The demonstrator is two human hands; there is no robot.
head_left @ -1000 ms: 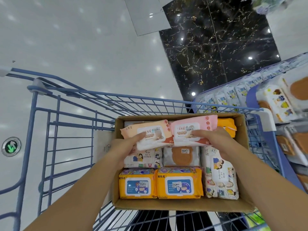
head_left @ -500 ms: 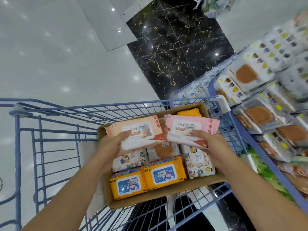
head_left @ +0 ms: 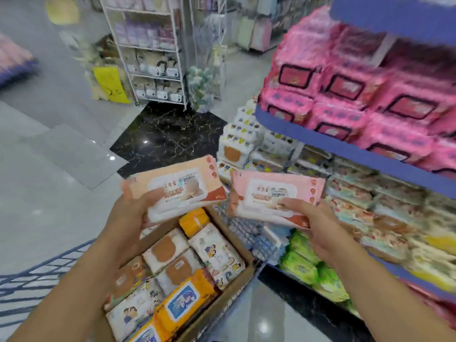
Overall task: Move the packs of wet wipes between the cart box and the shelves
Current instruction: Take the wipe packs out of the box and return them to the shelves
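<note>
Both hands hold one pack of wet wipes each, side by side above the far end of the cart box: the left hand [head_left: 128,218] curls around the lower left corner of a peach pack [head_left: 177,183], thumb on its front, and the right hand [head_left: 318,225] pinches the lower edge of a pale pink pack [head_left: 276,193], which sits nearer the shelves. Blue-edged shelves [head_left: 345,149] fill the right side, blurred, with bright pink packs [head_left: 345,95] stacked on the upper tier, mixed pastel packs on the tier below, and green packs [head_left: 303,265] lower down. A blue wire cart [head_left: 37,275] stands at lower left, just beside the shelves. Inside it sits an open cardboard box [head_left: 223,301] (printing on its contents is too blurred to read). It holds orange packs [head_left: 182,299] at the near end, white packs with brown lids [head_left: 165,250] in the middle, a white cartoon-printed pack [head_left: 217,255] along the right wall, and a small orange pack [head_left: 195,218] at the far end.
</note>
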